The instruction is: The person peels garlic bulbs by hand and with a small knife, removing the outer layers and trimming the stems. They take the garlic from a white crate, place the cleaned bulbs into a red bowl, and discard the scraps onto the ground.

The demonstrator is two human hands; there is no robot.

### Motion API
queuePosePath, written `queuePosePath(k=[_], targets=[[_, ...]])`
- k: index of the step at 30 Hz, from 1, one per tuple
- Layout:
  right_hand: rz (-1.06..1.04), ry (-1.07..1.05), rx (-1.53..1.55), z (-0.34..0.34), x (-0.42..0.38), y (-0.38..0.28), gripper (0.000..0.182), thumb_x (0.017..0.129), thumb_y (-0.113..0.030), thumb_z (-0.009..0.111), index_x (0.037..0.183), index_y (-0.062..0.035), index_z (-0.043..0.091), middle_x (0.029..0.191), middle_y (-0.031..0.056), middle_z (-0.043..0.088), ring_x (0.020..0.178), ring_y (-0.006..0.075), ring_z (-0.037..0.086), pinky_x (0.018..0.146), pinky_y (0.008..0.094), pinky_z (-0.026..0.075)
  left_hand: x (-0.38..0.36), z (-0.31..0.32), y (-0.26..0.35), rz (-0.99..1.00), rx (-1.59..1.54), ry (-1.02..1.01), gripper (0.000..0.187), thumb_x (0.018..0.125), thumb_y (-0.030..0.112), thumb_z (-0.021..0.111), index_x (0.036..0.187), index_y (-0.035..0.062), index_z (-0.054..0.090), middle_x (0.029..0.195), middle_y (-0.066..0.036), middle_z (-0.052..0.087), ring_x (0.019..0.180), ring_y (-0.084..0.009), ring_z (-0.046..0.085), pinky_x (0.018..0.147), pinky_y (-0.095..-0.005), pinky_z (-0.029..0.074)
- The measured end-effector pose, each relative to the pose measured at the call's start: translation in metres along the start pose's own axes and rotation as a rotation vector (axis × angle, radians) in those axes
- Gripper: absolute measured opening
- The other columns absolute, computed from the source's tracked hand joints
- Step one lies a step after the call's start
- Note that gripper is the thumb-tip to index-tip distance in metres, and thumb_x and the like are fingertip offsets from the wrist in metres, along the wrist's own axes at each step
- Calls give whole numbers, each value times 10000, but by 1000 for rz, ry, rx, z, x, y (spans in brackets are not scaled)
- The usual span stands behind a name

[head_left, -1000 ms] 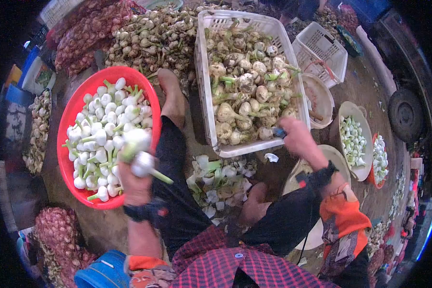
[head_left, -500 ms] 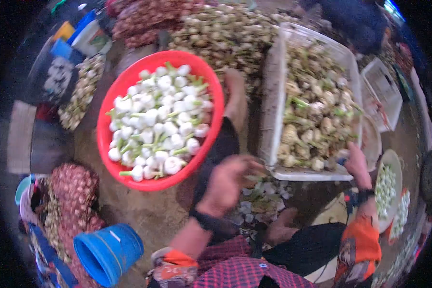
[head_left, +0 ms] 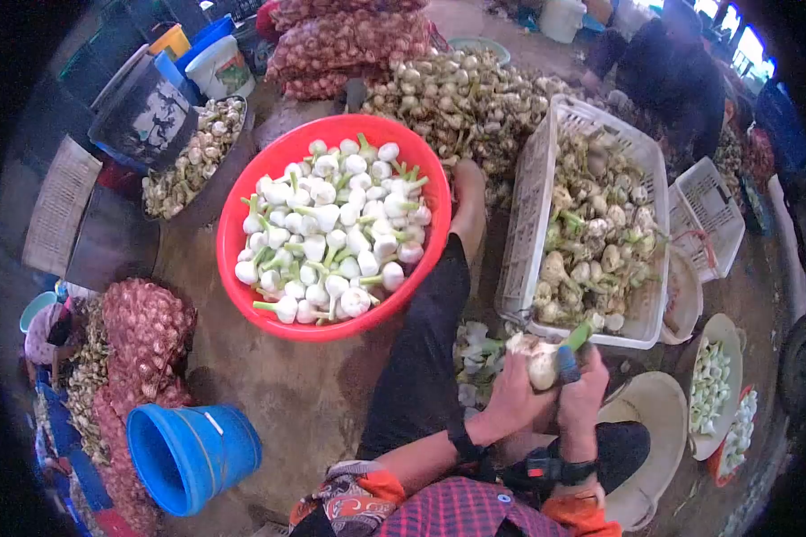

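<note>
My left hand [head_left: 510, 394] grips a dirty garlic bulb [head_left: 541, 361] with a green stalk, held over my lap. My right hand [head_left: 584, 389] holds a small blue-handled knife [head_left: 567, 365] against that bulb. Just beyond them stands a white plastic crate [head_left: 519, 242] full of unpeeled garlic. To the left of my leg sits a red basin [head_left: 242, 219] heaped with clean white peeled garlic. Peelings [head_left: 476, 358] lie on the ground between my legs.
A blue bucket [head_left: 188, 456] lies on its side at lower left beside red mesh sacks [head_left: 143, 340] of garlic. A loose garlic pile [head_left: 457, 98] lies behind the basin. White bowls [head_left: 712, 385] of peeled cloves and an empty white crate [head_left: 712, 210] are at the right. Another person [head_left: 672, 72] sits at the far back.
My left hand dropped the peeled bulb into the red basin and came back to the middle. Both hands now meet on a fresh dirty bulb. The view swung left.
</note>
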State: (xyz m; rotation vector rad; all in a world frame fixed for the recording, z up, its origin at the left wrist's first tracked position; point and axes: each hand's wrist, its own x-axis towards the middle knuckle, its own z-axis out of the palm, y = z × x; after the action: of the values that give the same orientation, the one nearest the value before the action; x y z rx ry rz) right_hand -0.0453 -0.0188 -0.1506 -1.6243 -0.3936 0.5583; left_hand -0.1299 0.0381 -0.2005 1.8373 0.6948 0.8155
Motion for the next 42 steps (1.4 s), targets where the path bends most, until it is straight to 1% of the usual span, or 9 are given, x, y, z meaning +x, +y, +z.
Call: queuePosePath(k=[10, 15, 20, 23, 26, 32, 34, 37, 42], targets=[[-123, -160, -182, -12, -15, -6, 253, 843, -47, 575, 1069, 67, 578, 954, 80, 646, 856, 115, 574, 773, 261, 462, -2, -29, 3, -382, -691, -247, 672, 656, 43, 728, 1217, 48, 358, 1090, -73, 522, 980, -153, 531, 852, -311, 460], [-299, -68, -328, -9, -20, -9, 285, 777, 38, 507, 1050, 73, 581, 922, 89, 648, 859, 145, 580, 793, 263, 447, 7, -45, 12, -519, -799, -352, 643, 646, -15, 725, 1182, 36, 374, 1027, -79, 559, 887, -154, 575, 772, -295, 491], [69, 8, 478, -1, -22, 0, 259, 787, 94, 529, 1026, 50, 617, 968, 79, 655, 839, 125, 612, 755, 256, 492, 11, -59, -1, -914, -1961, -878, 611, 884, 577, 283, 1214, 110, 498, 945, -145, 609, 741, -263, 590, 679, -373, 492], [156, 27, 690, -7, -21, 12, 253, 786, 83, 545, 1026, 49, 618, 964, 80, 652, 827, 127, 612, 753, 249, 489, 20, -47, 6, -1141, -1405, -385, 520, 897, 539, 371, 1159, 125, 544, 979, -100, 625, 926, -283, 591, 753, -429, 486], [-68, -16, 77, -20, -23, 15, 232, 844, -15, 494, 1040, 55, 597, 967, 113, 651, 854, 179, 637, 754, 293, 518, 14, -49, -9, -1025, -1196, -429, 539, 925, 522, 320, 1186, 94, 519, 1100, -114, 590, 962, -266, 587, 822, -441, 473], [222, -113, 644, -11, -32, 31, 247, 855, -15, 473, 1066, 37, 590, 1022, 117, 638, 852, 186, 640, 762, 323, 529, 8, -43, -11, -726, -1356, -274, 355, 895, 90, 519, 1239, 28, 458, 1214, -84, 515, 1066, -230, 546, 898, -395, 464], [275, -122, 811, -13, -29, 28, 245, 876, -63, 478, 1077, 33, 582, 1011, 125, 640, 837, 199, 644, 733, 324, 539, 9, -32, -31, -476, -964, -332, 372, 890, 110, 536, 1246, 34, 459, 1226, -89, 516, 1081, -231, 540, 911, -396, 456], [312, -169, 1116, -26, -15, 38, 229, 875, -97, 523, 1066, 15, 583, 976, 132, 646, 779, 197, 643, 669, 311, 540, 7, -32, -29, -630, -1309, -386, 424, 884, 230, 565, 1256, 58, 458, 1242, -86, 520, 1118, -222, 522, 959, -394, 418], [256, 221, 631, -36, 12, 99, 278, 796, 16, 493, 1049, -17, 603, 908, 126, 654, 709, 246, 631, 675, 301, 514, -2, -34, -18, -781, -1597, -402, 542, 863, 365, 580, 1303, 88, 428, 1314, -86, 476, 1222, -257, 442, 996, -430, 377]])
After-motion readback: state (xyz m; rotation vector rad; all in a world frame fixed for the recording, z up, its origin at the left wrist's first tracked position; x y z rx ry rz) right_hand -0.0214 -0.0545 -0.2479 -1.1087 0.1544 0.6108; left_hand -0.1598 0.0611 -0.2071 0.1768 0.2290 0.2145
